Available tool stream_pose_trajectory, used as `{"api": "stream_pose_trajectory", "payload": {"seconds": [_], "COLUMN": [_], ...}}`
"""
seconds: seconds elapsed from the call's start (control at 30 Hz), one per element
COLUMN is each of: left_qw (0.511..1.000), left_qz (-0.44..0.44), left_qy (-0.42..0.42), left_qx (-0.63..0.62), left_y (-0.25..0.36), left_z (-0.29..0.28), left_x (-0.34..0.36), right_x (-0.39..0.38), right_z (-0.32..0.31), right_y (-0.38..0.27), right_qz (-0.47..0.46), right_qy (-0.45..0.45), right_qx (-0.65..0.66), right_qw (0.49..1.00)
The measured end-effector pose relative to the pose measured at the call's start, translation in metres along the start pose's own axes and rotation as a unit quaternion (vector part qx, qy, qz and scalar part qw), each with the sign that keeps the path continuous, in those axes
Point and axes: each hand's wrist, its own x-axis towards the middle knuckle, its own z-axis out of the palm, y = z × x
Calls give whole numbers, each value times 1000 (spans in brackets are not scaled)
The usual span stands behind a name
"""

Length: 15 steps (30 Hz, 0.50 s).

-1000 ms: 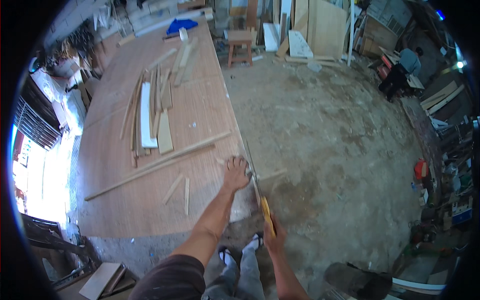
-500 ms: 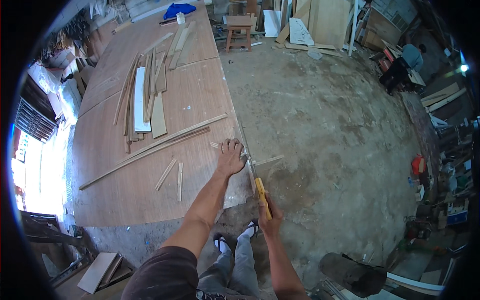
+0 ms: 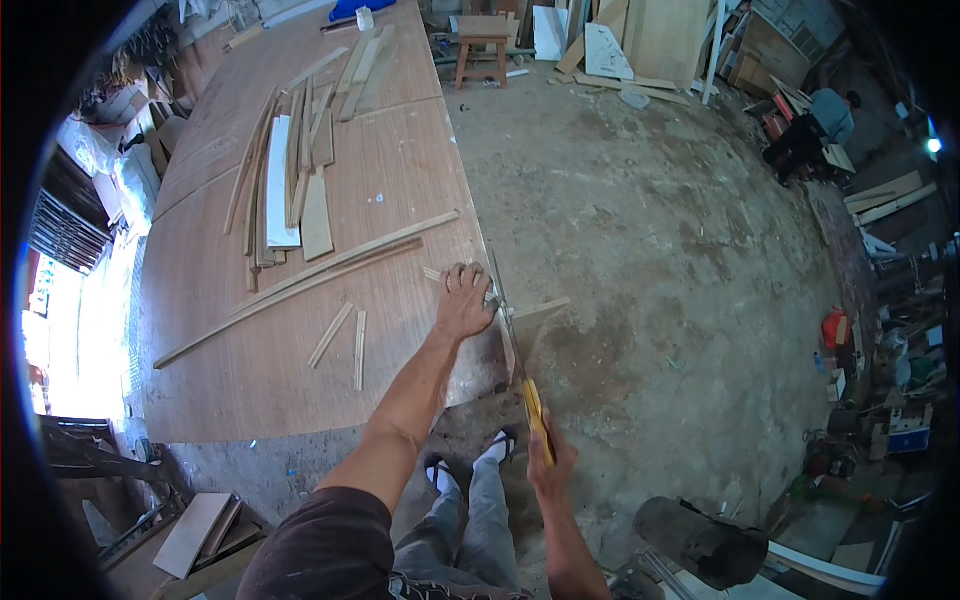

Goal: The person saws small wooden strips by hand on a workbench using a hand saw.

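Beside the tabletop (image 3: 250,395), the right hand (image 3: 556,463) encloses a handsaw (image 3: 533,402) (blade pointing forward); the left hand (image 3: 465,303), fingers slightly parted, presses a crosswise wooden strip (image 3: 432,273).

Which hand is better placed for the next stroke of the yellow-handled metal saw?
Likely the right: the right hand grips the yellow-handled metal saw beside the brown wooden table, while the left hand rests over a thin pale wooden strip jutting past the table edge.

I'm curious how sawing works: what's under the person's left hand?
Beneath the left hand is the table; the end of a pale wooden strip peeks out on its left. Whatever lies under the palm itself is covered.
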Motion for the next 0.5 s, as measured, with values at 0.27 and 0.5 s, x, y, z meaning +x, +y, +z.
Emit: {"api": "stream_pose_trajectory", "payload": {"seconds": [0.27, 0.5], "left_qw": [1000, 1000], "left_qz": [6, 8], "left_qy": [2, 21], "left_qx": [-12, -6], "left_y": [-1, -6], "left_z": [4, 4], "left_x": [-1, 7], "right_x": [4, 16], "right_z": [-6, 3], "right_y": [-25, -15], "right_qz": [-20, -18], "right_qy": [3, 17], "right_qx": [-9, 22], "right_qw": [1000, 999]}}
